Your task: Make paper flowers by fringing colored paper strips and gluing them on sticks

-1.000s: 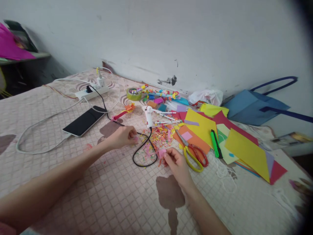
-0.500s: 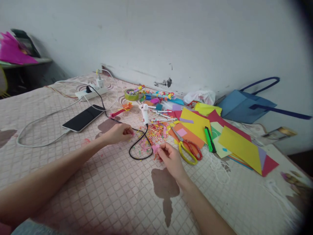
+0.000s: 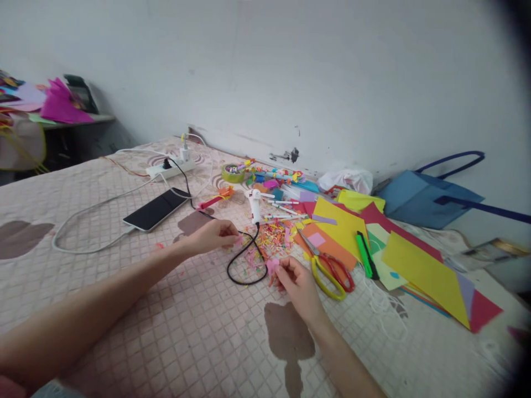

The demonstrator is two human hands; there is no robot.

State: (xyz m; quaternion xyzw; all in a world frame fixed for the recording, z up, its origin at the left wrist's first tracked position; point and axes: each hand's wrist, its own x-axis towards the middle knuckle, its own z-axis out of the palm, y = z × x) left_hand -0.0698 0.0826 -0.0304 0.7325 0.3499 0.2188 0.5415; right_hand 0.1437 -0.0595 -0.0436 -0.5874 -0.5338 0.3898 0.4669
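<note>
The left hand (image 3: 220, 235), pinching a pink scrap (image 3: 238, 240), has edged nearer the right hand (image 3: 297, 283), which pinches pink paper (image 3: 272, 266) by its edge, likely keeping the face clear

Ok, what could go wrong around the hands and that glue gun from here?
The black cord loops between the left hand and the right hand; either might snag it and drag the glue gun.
Loose paper scraps lie beside the glue gun and could stick to it if it is hot, which I can't tell.
The scissors lie beside the right hand, so a sideways sweep might knock them.
</note>
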